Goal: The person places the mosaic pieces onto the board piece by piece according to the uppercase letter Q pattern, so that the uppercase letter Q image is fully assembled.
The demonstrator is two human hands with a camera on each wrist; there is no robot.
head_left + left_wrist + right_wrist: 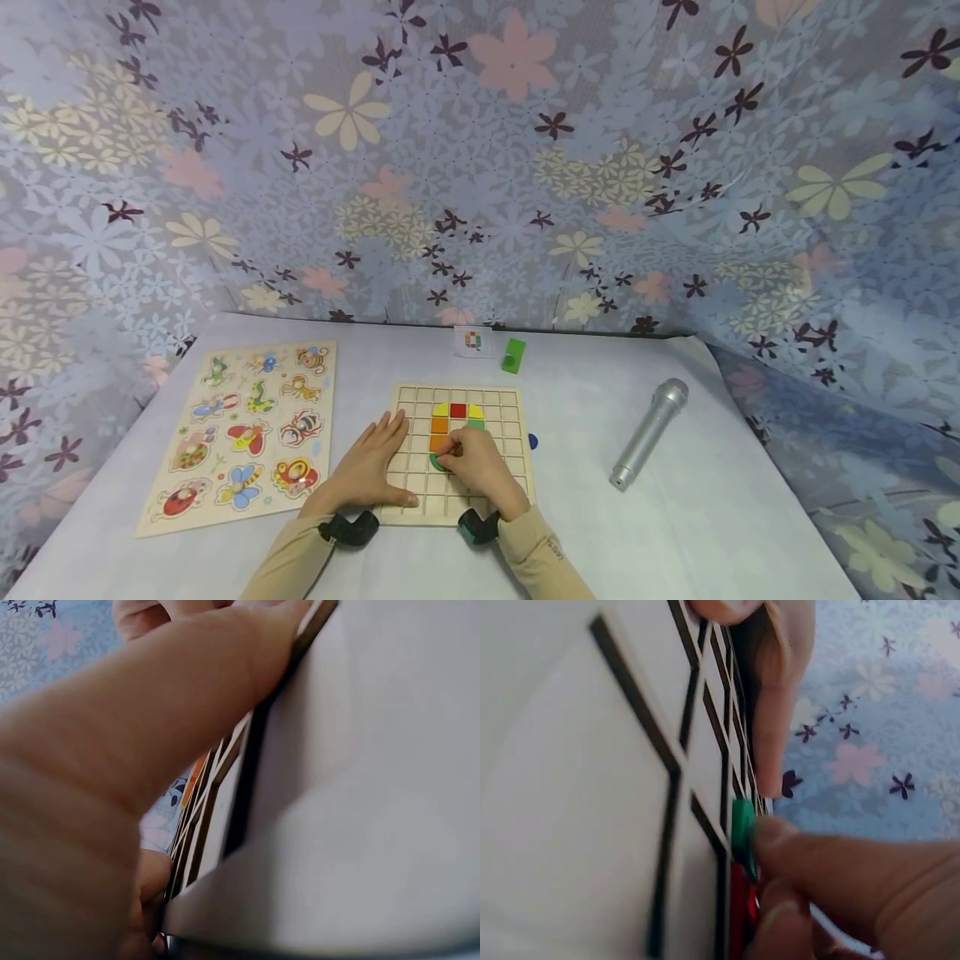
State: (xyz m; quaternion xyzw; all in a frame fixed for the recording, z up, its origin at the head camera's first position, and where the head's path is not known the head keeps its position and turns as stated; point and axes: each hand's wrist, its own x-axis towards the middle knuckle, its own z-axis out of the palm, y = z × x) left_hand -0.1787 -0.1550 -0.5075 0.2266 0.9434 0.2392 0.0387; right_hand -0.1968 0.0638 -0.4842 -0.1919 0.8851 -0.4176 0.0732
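My left hand (367,467) rests spread on the left part of a wooden grid board (420,506), its thumb along the near side. Over the middle of the board, my right hand (480,468) has thumb and forefinger brought together on a green rounded piece (741,825) at the lower left of a coloured pattern. A red piece (737,907) lies right beside it, partly behind the fingers. Orange squares (439,426), yellow corner pieces (441,410), a red square (458,411) and a green square (476,424) sit in the grid. The right hand hides the pattern's lower right.
A wooden insect puzzle board (255,433) lies on the left. Beyond the grid are a pattern card (473,342) and a green rectangular piece (513,356). A blue piece (533,441) shows at the board's right edge; a silver microphone (650,433) lies farther right.
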